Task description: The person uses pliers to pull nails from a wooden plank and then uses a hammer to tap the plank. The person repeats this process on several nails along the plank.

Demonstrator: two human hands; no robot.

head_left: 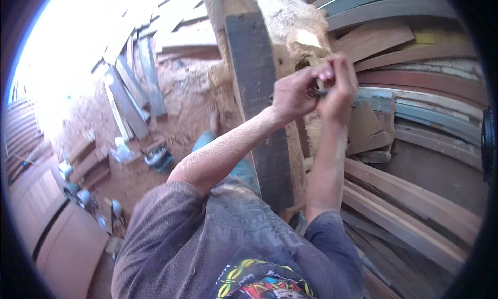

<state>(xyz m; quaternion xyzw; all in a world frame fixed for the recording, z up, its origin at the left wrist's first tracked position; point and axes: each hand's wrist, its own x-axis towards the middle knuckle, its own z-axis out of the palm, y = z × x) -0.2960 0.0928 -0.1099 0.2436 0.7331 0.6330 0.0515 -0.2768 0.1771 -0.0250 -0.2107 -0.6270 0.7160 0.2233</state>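
Note:
Both my hands meet over the right side of a long dark board [252, 55], which runs away from my body. My left hand [294, 94] is closed in a fist around a small dark object [319, 92], too little of which shows to name. Right beside it, my right hand [338, 89] is raised with its fingers bent and pressed together against the same spot. Motion smears its fingertips a little, and what they pinch is hidden. Pale sawdust [280, 6] lies heaped beyond and beside the board.
Stacked planks [415, 195] crowd the right side, some painted blue or white. Loose boards [127, 89] lie on the reddish dirt floor at the left. A power tool [157, 158] sits on the ground there, near a clear plastic bag [122, 151]. Wooden panels [70, 242] stand at the lower left.

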